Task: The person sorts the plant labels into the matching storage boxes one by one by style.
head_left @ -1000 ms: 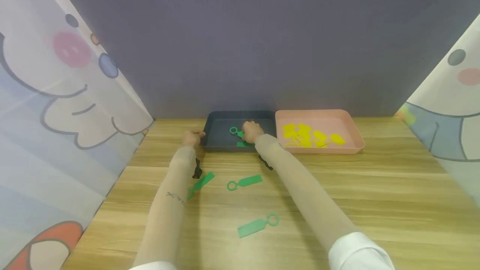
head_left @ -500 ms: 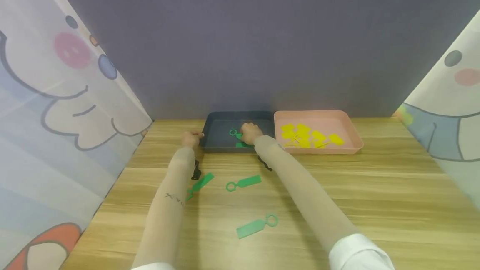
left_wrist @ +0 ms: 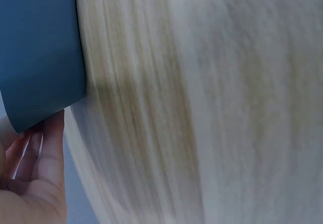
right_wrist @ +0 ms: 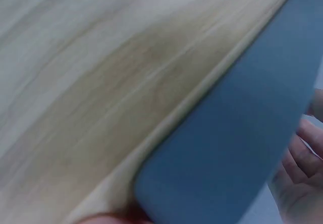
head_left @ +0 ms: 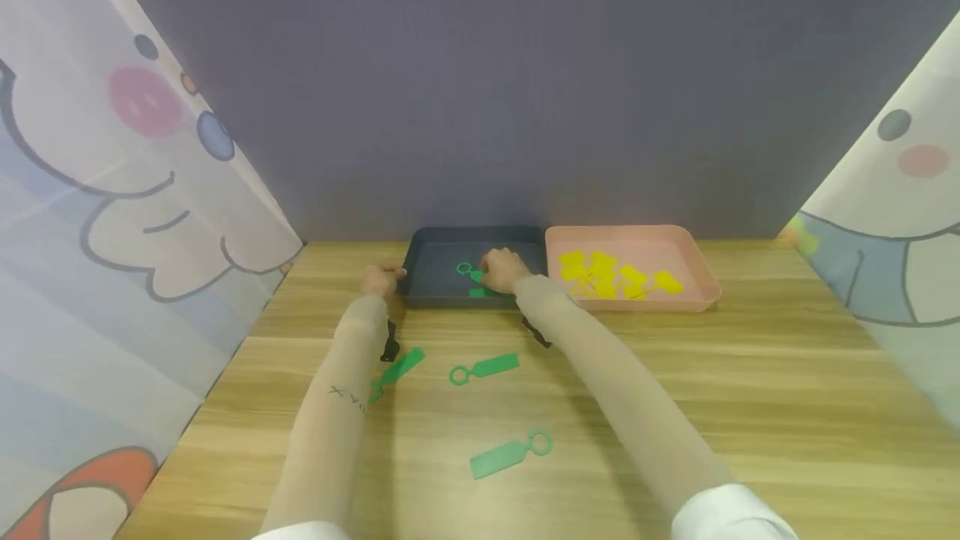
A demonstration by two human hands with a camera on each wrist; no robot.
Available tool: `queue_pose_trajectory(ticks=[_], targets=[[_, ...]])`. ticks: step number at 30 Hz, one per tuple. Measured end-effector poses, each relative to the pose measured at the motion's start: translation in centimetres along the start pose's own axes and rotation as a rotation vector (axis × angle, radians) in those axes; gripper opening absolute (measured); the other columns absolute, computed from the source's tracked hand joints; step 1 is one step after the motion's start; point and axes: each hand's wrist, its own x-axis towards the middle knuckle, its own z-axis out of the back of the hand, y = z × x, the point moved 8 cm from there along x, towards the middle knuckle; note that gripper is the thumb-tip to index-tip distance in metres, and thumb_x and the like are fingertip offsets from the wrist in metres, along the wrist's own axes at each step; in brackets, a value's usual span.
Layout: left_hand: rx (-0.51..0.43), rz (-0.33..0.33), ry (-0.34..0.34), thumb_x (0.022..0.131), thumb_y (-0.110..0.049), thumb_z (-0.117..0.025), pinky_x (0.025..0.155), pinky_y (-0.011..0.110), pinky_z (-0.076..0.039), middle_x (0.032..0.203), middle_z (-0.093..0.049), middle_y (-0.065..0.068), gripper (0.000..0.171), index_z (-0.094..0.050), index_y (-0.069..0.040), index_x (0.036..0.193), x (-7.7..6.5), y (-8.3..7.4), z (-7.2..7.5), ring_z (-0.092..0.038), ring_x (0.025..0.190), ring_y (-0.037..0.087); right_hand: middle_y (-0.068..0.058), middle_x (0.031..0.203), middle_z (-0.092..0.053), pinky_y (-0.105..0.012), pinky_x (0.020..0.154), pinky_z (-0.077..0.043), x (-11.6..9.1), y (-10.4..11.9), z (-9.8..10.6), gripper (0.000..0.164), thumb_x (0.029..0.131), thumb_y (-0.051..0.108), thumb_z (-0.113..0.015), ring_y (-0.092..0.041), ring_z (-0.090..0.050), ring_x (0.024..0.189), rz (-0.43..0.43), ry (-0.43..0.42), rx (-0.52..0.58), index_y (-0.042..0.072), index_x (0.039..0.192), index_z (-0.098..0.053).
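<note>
In the head view, my left hand point(head_left: 381, 280) is at the left side of the dark blue tray point(head_left: 435, 252). It grips the tray's corner, fingers outside the wall, as the left wrist view also shows. My right hand point(head_left: 504, 269) reaches down inside the same tray with curled fingers. Between its fingertips is a flat green ring tag point(head_left: 476, 275), whose ring sticks out to the left. A second green tag point(head_left: 482, 292) lies just below, partly covered by the hand. The tray's wall point(right_wrist: 222, 133) hides the right fingertips in the right wrist view.
Touching the dark tray on its right is a pink tray point(head_left: 675, 248) holding several yellow tags point(head_left: 600, 273). Three more green tags lie on the wooden table: one by the left forearm point(head_left: 401, 367), one mid-table point(head_left: 495, 365), one nearer the front point(head_left: 498, 459). A grey panel point(head_left: 480, 90) stands behind.
The head view has shifted slightly. Both hands keep their places at the dark tray, while the right forearm has swung a little to the right. The tags lie as before.
</note>
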Motion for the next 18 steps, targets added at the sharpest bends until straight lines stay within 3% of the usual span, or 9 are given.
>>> queue_pose_trajectory(ticks=[13,18], targets=[[0.017,-0.032,-0.004,0.092,-0.025,-0.053,0.104,0.045,-0.036,0.132,-0.051,0.017,0.035,-0.058,-0.005,0.121,0.2,0.0,0.0,-0.044,0.124,0.035,-0.013,0.122,-0.06,-0.039,0.097,-0.046,-3.6,1.7,2.2,0.033,0.089,0.01,-0.057,-0.028,-0.056,0.114,0.149,-0.007,0.063,0.0,0.121,-0.057],[0.034,-0.029,0.0,0.093,-0.025,-0.053,0.104,0.045,-0.036,0.132,-0.051,0.017,0.035,-0.058,-0.006,0.122,0.2,-0.1,0.0,-0.044,0.124,0.035,-0.015,0.125,-0.057,-0.04,0.098,-0.045,-6.1,3.4,2.3,0.036,0.088,0.01,-0.059,-0.029,-0.054,0.116,0.249,0.029,0.014,-0.002,0.122,-0.055]])
